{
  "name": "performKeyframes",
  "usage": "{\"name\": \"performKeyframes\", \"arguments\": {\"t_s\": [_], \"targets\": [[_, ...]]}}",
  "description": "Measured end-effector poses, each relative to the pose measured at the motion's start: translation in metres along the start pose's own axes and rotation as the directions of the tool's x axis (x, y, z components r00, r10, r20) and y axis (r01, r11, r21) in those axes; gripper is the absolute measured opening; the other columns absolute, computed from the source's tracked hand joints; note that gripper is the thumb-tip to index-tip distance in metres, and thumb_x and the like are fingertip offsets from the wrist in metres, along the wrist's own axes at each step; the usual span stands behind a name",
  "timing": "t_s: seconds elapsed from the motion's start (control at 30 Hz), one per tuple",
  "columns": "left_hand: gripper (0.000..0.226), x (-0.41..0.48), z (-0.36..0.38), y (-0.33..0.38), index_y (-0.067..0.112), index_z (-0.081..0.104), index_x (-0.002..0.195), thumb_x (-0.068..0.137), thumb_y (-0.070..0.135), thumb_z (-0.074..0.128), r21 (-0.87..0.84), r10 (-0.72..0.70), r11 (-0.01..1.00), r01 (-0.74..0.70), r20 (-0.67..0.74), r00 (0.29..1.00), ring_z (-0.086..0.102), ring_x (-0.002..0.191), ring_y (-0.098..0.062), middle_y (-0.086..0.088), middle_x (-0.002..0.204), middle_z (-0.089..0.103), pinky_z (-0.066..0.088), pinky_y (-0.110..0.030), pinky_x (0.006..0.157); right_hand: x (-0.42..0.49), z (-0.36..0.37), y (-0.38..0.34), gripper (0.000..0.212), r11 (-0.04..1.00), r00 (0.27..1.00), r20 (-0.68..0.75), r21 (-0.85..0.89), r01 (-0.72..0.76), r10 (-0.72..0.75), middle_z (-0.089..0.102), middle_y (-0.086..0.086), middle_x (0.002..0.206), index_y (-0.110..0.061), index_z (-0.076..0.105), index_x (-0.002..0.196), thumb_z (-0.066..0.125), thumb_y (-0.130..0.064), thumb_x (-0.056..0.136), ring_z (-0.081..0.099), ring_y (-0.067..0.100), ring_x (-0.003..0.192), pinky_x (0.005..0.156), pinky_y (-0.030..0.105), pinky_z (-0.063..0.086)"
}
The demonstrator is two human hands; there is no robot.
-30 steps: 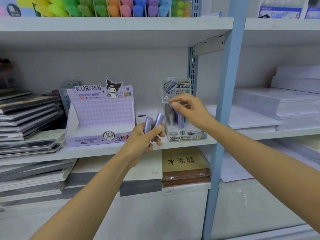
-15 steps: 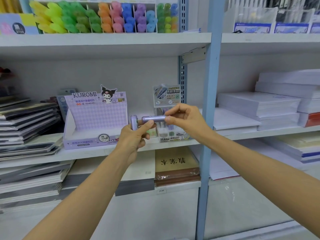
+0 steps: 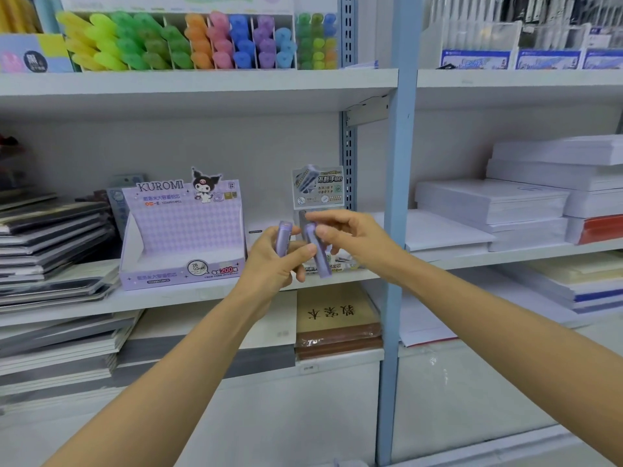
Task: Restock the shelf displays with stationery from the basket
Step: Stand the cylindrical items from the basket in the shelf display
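My left hand (image 3: 273,264) grips a purple lead case (image 3: 282,238), held upright in front of the middle shelf. My right hand (image 3: 350,237) pinches a second purple lead case (image 3: 318,256) by its upper part; it hangs tilted, its lower end toward me. Both hands meet between two displays: the purple Kuromi display box (image 3: 183,251) on the left, which looks empty inside, and a small clear display box (image 3: 318,193) with a printed header card behind my right hand. The basket is out of view.
A blue shelf upright (image 3: 399,210) runs down just right of my hands. Stacked notebooks (image 3: 50,244) fill the left; white paper reams (image 3: 526,203) lie at right. Coloured highlighters (image 3: 188,42) stand on the shelf above. A brown book pack (image 3: 337,318) lies on the lower shelf.
My right hand has drawn one purple case away from my left hand and turned it from level to tilted down. The left hand's remaining case now stands upright. The view tilted up.
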State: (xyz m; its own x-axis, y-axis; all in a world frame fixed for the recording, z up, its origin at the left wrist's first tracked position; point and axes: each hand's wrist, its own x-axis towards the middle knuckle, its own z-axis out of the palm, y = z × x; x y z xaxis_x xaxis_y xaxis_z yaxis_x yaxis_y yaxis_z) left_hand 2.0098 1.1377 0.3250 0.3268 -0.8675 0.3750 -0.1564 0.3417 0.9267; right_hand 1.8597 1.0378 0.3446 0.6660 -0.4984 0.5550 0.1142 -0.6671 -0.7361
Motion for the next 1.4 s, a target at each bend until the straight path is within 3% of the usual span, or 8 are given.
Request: {"name": "performKeyframes", "arguments": {"t_s": [0.1,0.23,0.43,0.63,0.83,0.93,1.27,1.4], "targets": [[0.035,0.000,0.003,-0.002,0.015,0.052,0.113,0.086,0.019,0.072,0.043,-0.008,0.999,0.007,0.018,1.000,0.053,0.047,-0.010,-0.004,0.083,0.073,0.036,-0.016,0.042,0.001,-0.003,-0.002,0.024,0.999,0.996,0.080,-0.014,-0.035,0.036,0.068,0.005,0.107,-0.014,0.067,0.117,0.060,-0.017,0.094,0.064,0.008,0.092,0.079,0.021,0.053],[0.025,0.004,0.000,-0.005,0.016,0.054,0.110,0.092,0.030,0.063,0.023,-0.109,0.994,0.110,-0.015,0.994,0.057,0.055,-0.010,-0.002,0.089,0.068,0.035,-0.015,0.043,0.006,-0.012,0.004,0.020,0.999,0.989,-0.144,0.048,-0.018,0.025,0.065,0.012,0.098,-0.005,0.063,0.113,0.058,-0.006,0.094,0.063,0.013,0.083,0.075,0.022,0.052],[0.018,0.008,-0.004,-0.013,0.013,0.057,0.100,0.101,0.018,0.040,-0.170,-0.226,0.961,0.220,-0.020,0.974,0.054,0.049,-0.011,-0.003,0.072,0.064,0.037,-0.021,0.043,0.014,-0.023,0.029,0.017,0.983,0.940,-0.342,-0.169,-0.072,0.010,0.065,0.013,0.097,-0.006,0.063,0.110,0.057,-0.005,0.094,0.062,0.019,0.086,0.078,0.028,0.055],[0.020,0.009,-0.007,-0.025,0.025,0.058,0.112,0.104,0.030,0.040,-0.015,-0.121,0.993,0.121,0.038,0.992,0.055,0.057,-0.010,0.004,0.067,0.063,0.045,-0.023,0.055,0.016,-0.017,0.043,0.019,0.970,0.958,-0.285,-0.227,-0.081,0.014,0.065,0.002,0.097,-0.008,0.064,0.112,0.059,-0.007,0.093,0.063,0.021,0.092,0.085,0.028,0.055],[0.016,0.011,-0.005,-0.030,0.014,0.051,0.114,0.102,0.023,0.044,-0.014,-0.142,0.990,0.142,0.040,0.989,0.050,0.055,-0.008,0.001,0.070,0.061,0.041,-0.018,0.049,0.027,-0.020,0.038,0.017,0.917,0.995,-0.098,-0.395,-0.055,0.017,0.066,0.003,0.098,-0.012,0.064,0.110,0.060,-0.009,0.093,0.062,0.017,0.088,0.081,0.023,0.051],[0.018,0.012,-0.005,-0.032,0.008,0.047,0.117,0.102,0.018,0.046,-0.018,-0.144,0.989,0.145,0.051,0.988,0.050,0.055,-0.008,-0.001,0.073,0.061,0.041,-0.018,0.049,0.032,-0.018,0.036,0.019,0.910,0.994,-0.112,-0.412,-0.043,-0.003,0.063,0.003,0.096,-0.017,0.060,0.109,0.063,-0.010,0.091,0.059,0.013,0.082,0.073,0.012,0.047],[0.020,0.010,-0.006,-0.036,0.014,0.054,0.112,0.095,0.021,0.060,0.083,-0.092,0.993,0.086,0.062,0.994,0.058,0.068,-0.011,-0.009,0.093,0.060,0.050,-0.019,0.061,0.027,-0.008,0.049,0.009,0.871,0.975,-0.212,-0.488,-0.046,-0.067,0.060,0.001,0.095,-0.012,0.070,0.096,0.066,-0.017,0.089,0.057,0.013,0.084,0.075,0.021,0.042],[0.019,0.008,-0.001,-0.033,0.013,0.055,0.109,0.092,0.018,0.063,0.086,-0.049,0.995,0.047,0.024,0.998,0.059,0.061,-0.005,-0.006,0.092,0.059,0.051,-0.018,0.058,0.018,-0.001,0.031,0.015,0.977,0.974,-0.220,-0.215,-0.001,-0.048,0.066,-0.005,0.096,-0.020,0.066,0.103,0.063,-0.028,0.091,0.061,0.009,0.085,0.072,0.019,0.048]]}}
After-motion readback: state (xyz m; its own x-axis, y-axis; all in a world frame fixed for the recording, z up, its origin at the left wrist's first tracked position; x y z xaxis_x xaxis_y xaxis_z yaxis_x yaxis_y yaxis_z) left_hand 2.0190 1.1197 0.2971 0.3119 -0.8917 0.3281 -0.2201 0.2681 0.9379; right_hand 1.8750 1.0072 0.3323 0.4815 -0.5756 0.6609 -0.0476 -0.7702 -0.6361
